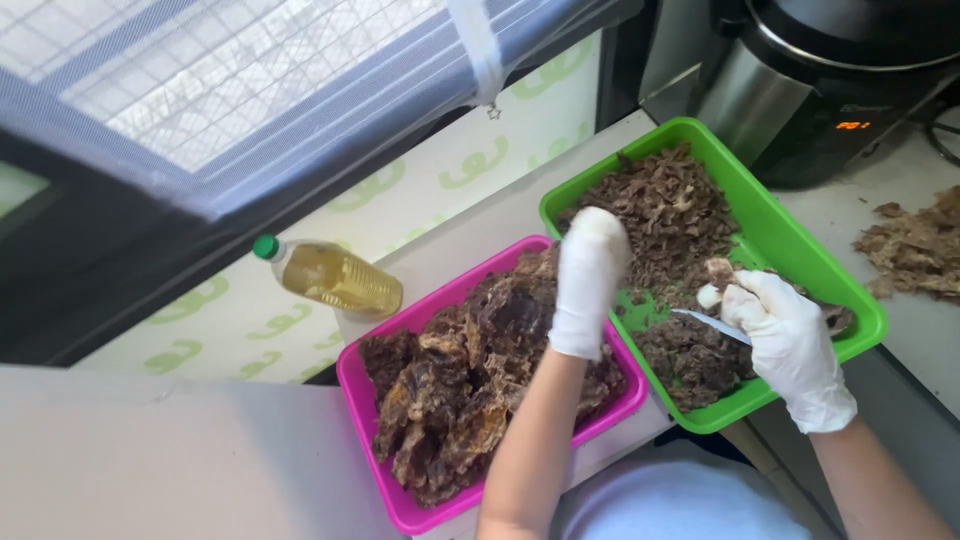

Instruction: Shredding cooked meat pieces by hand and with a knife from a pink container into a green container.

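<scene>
Over the green tray (795,240) of shredded dried meat (665,210), the right hand (790,340) grips a knife (705,322) and meat scrap; the left hand (588,275) hangs loosely curled, empty, above the pink tray (352,385) edge.

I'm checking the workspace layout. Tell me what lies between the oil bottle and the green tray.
In the head view, the pink tray of large dark chunks lies between the oil bottle and the green tray.

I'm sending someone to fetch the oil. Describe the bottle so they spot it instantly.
Start at the pink tray of dark meat slabs. Just beyond its far left corner, the oil bottle lies on its side against the patterned wall. It alone is clear plastic, holding yellow liquid, with a green cap.
</scene>
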